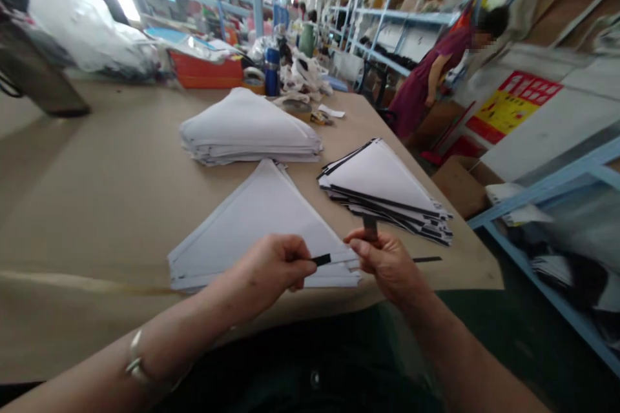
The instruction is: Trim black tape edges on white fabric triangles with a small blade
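My left hand pinches a short black strip, its free end pointing right over the nearest white triangular piece. My right hand is closed at that piece's right corner, with a dark strip sticking up between its fingers. Whether those fingertips also grip the white corner, I cannot tell. Just beyond my right hand lies a stack of white triangles with black edges. Farther back rests a thicker stack of plain white triangles. Another thin black strip lies right of my right hand.
Brown paper covers the table, whose right edge runs close by my right arm. Toward the back stand a red box, a blue bottle and tape rolls. A person in purple bends beside the shelves at right.
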A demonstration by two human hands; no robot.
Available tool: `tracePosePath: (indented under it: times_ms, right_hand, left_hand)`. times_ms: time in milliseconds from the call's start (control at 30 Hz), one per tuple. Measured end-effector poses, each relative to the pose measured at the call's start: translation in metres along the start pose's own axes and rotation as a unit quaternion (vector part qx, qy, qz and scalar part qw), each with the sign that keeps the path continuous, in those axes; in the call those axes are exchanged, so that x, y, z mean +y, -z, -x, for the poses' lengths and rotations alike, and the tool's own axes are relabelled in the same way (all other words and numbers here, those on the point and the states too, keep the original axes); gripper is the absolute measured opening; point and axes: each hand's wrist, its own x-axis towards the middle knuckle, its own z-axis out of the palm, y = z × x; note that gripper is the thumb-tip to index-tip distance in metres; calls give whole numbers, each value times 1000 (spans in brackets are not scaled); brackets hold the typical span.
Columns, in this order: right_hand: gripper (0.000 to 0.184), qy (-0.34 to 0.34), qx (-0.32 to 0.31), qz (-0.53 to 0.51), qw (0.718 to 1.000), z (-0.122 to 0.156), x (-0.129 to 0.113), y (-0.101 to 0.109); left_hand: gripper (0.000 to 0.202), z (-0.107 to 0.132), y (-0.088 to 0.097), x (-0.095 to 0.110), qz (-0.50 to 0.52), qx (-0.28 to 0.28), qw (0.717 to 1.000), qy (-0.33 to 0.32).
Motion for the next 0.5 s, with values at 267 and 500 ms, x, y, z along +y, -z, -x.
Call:
tracePosePath:
  times_ms: [267, 500]
  right_hand:
    - [24, -11, -50, 100, 994, 6, -7, -12]
    - [6, -12, -52, 173, 983, -3, 0, -26]
  left_hand:
    - [17, -9, -7, -14, -12, 5, 999, -53]
    - [13, -29, -12, -38, -49, -7, 998, -30]
